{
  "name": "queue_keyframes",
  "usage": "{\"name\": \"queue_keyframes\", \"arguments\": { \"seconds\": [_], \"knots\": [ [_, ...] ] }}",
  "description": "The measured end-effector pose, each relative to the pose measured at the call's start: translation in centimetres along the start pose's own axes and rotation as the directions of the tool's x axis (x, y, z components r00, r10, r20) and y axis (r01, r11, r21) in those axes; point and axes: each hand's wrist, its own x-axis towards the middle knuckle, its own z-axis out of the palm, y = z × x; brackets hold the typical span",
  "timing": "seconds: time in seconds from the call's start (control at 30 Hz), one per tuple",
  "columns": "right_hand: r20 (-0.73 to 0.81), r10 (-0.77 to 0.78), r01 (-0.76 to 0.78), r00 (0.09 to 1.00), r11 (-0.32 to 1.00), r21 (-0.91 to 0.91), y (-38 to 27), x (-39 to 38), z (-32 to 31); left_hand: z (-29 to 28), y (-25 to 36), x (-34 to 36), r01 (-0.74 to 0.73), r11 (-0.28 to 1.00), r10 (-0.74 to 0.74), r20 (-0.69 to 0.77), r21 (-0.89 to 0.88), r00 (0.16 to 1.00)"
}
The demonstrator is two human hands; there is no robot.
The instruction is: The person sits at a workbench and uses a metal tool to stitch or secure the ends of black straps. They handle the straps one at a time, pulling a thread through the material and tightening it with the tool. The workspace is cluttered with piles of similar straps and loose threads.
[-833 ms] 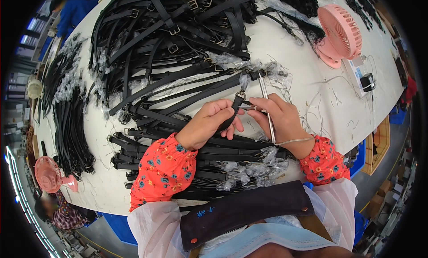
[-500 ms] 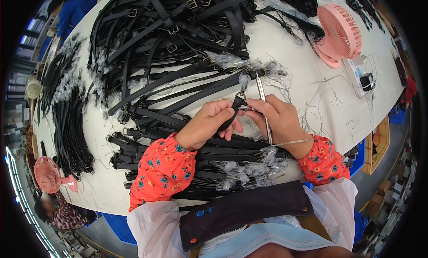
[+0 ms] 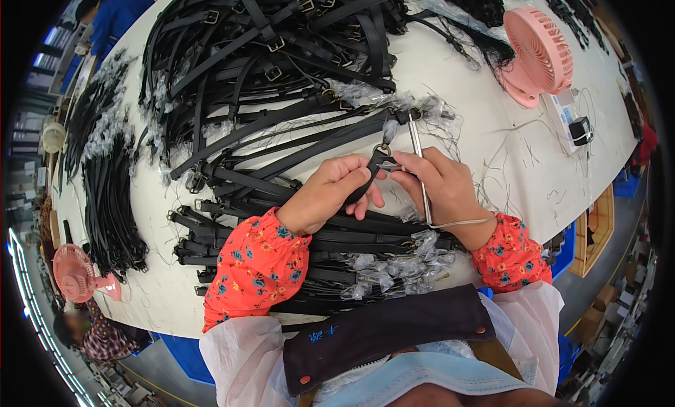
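My left hand (image 3: 329,190) pinches the end of a black strap (image 3: 364,185) between thumb and fingers. A metal ring (image 3: 383,149) with clear plastic wrap shows at the strap's upper end. Close by on the right, my right hand (image 3: 444,188) is closed on small pointed metal snips (image 3: 388,166), their tips against the strap. A slim silver rod (image 3: 416,141) also passes through the right hand, its upper end beyond the fingers. Under both hands lie several black belts (image 3: 260,192) with buckles, some ends wrapped in clear plastic (image 3: 404,266).
A large heap of black buckled belts (image 3: 274,27) covers the far table, and bundled thin straps (image 3: 109,203) lie left. A pink fan (image 3: 538,52) stands far right beside a white box and black plug (image 3: 580,131). Another pink fan (image 3: 74,273) is left. Loose threads litter the white table (image 3: 534,189).
The snips' tips and the strap end have shifted very slightly; the silver rod has moved a little to the right. Both hands keep their hold.
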Motion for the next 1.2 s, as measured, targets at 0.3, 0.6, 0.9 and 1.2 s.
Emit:
{"name": "queue_keyframes", "arguments": {
  "seconds": [0.3, 0.6, 0.9, 1.2],
  "knots": [
    [0.007, -0.042, 0.043, 0.999, 0.999, -0.031, -0.09, 0.19, -0.23, 0.08, 0.13, 0.03, 0.005, 1.0, -0.005, 0.004, -0.005, 1.0],
    [0.046, -0.085, 0.088, 0.995, 0.992, -0.091, -0.13, 0.26, -0.66, -0.16, -0.08, 0.02, -0.002, 0.998, 0.002, 0.017, -0.056, 1.0],
    [0.023, -0.088, 0.088, 0.996, 0.995, -0.035, -0.1, 0.04, -0.47, -0.13, -0.03, -0.05, 0.004, 0.998, -0.004, 0.011, -0.067, 1.0],
    [0.028, -0.055, 0.056, 0.998, 0.998, -0.041, -0.33, 0.25, -0.68, -0.22, -0.09, 0.05, 0.006, 0.998, -0.005, 0.014, -0.055, 1.0]
  ]
}}
